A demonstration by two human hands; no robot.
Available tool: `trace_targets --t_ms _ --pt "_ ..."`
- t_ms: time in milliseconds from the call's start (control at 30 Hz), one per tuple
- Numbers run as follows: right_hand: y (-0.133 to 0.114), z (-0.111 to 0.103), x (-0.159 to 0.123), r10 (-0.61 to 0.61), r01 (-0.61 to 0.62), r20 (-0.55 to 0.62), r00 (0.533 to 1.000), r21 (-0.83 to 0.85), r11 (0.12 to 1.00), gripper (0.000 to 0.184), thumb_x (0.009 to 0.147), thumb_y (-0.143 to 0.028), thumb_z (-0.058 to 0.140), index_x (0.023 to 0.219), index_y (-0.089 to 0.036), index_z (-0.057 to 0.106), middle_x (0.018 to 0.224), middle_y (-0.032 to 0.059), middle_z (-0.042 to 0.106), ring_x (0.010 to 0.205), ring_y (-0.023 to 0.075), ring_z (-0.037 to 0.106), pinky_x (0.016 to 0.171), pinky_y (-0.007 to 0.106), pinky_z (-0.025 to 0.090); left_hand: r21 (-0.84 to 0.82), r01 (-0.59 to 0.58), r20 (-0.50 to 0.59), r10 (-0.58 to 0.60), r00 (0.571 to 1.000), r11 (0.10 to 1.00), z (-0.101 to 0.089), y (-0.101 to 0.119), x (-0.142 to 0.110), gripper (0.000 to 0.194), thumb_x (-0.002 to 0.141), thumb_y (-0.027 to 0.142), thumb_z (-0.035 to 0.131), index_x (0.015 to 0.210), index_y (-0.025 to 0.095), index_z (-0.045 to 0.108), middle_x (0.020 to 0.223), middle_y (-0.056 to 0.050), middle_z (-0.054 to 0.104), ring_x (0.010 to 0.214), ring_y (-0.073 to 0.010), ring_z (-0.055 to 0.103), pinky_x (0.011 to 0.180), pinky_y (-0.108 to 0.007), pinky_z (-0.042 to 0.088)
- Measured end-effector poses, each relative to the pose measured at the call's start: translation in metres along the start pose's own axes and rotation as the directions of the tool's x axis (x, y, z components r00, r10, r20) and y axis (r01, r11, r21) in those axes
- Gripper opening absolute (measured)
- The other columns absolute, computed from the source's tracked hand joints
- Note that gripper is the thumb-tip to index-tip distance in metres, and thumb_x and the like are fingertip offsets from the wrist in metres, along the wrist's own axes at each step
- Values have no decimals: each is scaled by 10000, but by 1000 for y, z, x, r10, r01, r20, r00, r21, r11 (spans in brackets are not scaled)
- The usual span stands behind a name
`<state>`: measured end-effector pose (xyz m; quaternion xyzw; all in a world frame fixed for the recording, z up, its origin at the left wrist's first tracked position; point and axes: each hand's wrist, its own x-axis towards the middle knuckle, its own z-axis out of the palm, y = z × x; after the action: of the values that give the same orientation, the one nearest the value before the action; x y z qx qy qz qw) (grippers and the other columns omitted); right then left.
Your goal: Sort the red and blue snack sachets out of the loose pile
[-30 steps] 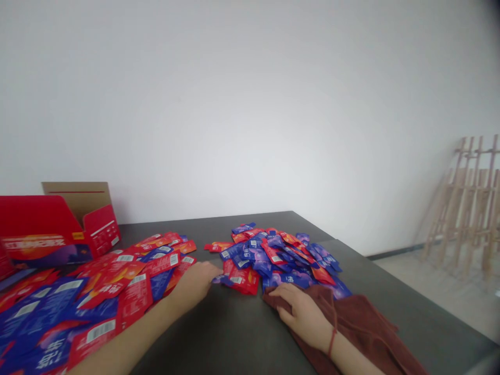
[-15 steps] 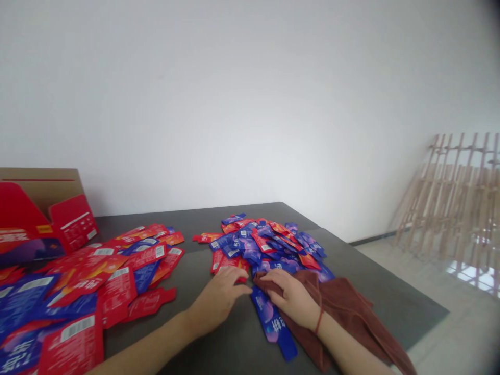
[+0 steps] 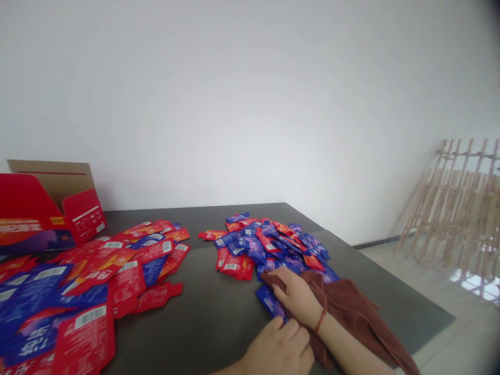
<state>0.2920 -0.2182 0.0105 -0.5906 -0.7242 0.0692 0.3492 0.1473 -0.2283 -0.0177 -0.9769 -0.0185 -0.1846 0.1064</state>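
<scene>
Head view. Left hand has dropped back from the front of the pile to the bottom edge of the frame. Its fingers are loosely curled, just beside the lower end of the blue sachet; can't tell if they're holding it. That sachet lay out in the open half a second ago, but now its lower end is hidden behind the left hand and its top sits by the brown towel.

Right hand, red cord on the wrist, lies on the towel at the pile's near edge, fingers close together over a fold. Grip can't be told.

Pile of red and blue sachets sits mid-table, its front red sachets now uncovered. Second spread of sachets lies left, by the open red carton.

Labels: white barcode patches on the red sachets, big print on the blue ones, orange label on the carton. No text legible at this resolution. Wooden rack leans on the wall at right.
</scene>
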Motion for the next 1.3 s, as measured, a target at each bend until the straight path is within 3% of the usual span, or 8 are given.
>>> trace_targets --t_ms 167,367,533,733,833,967,1067,1300 --pt "11 -1 1 13 -11 -57 998 37 999 273 852 -155 490 1069 -217 644 1005 48 639 957 200 588 890 338 441 -30 -21 16 22 1000 999 19 2 11 173 948 276 510 1046 146 566 952 -20 660 864 -167 575 724 -307 401" --pt "20 -4 0 -8 18 -109 994 89 996 294 855 -149 475 1098 -222 624 1035 47 634 985 199 578 915 354 437 -133 -33 112 49 993 991 -16 -30 -18 180 882 370 604 926 197 582 867 -3 642 832 -178 578 777 -303 414" --pt "10 -5 -3 -141 142 -25 990 34 989 356 800 -91 503 1112 -221 612 1057 50 619 996 191 567 906 328 441 -225 321 143 -295 945 920 -39 -61 -54 122 828 154 578 931 215 554 934 -6 615 877 -188 560 777 -297 429" --pt "-6 4 -2 -140 160 101 985 -223 962 249 791 -100 533 1010 -189 613 1017 67 602 973 217 549 876 344 443 -366 615 158 -605 780 698 -39 -59 -59 469 748 341 707 1147 206 503 1200 -85 548 1112 -278 501 965 -417 394" --pt "-6 11 0 -47 67 69 997 -335 940 188 839 -114 486 981 -171 596 995 83 590 935 228 552 847 360 454 -395 550 149 -539 829 736 -37 -43 -51 636 701 413 752 1240 219 474 1310 -97 496 1189 -297 455 1011 -435 353" --pt "1 8 -1 14 -15 -5 1000 -275 961 210 854 -123 473 1020 -187 585 1000 69 584 917 214 566 838 345 463 -385 258 140 -220 965 886 -35 -37 -46 403 850 271 608 1239 273 501 1326 -35 533 1217 -228 463 1034 -379 310" --pt "7 -3 -4 -10 1 -61 998 -144 990 266 868 -137 477 1103 -216 573 1058 55 586 983 197 564 891 328 450 -336 226 159 -181 971 915 -38 -54 -51 290 868 147 502 1134 246 562 1194 -28 624 1113 -202 540 1025 -380 301" --pt "-7 1 -12 -151 178 122 981 -261 949 330 846 -145 513 1162 -211 580 1181 74 572 1067 231 531 947 372 423 -259 585 143 -568 810 769 -46 -72 -62 106 785 144 531 877 196 535 924 -29 602 878 -205 541 814 -325 404"
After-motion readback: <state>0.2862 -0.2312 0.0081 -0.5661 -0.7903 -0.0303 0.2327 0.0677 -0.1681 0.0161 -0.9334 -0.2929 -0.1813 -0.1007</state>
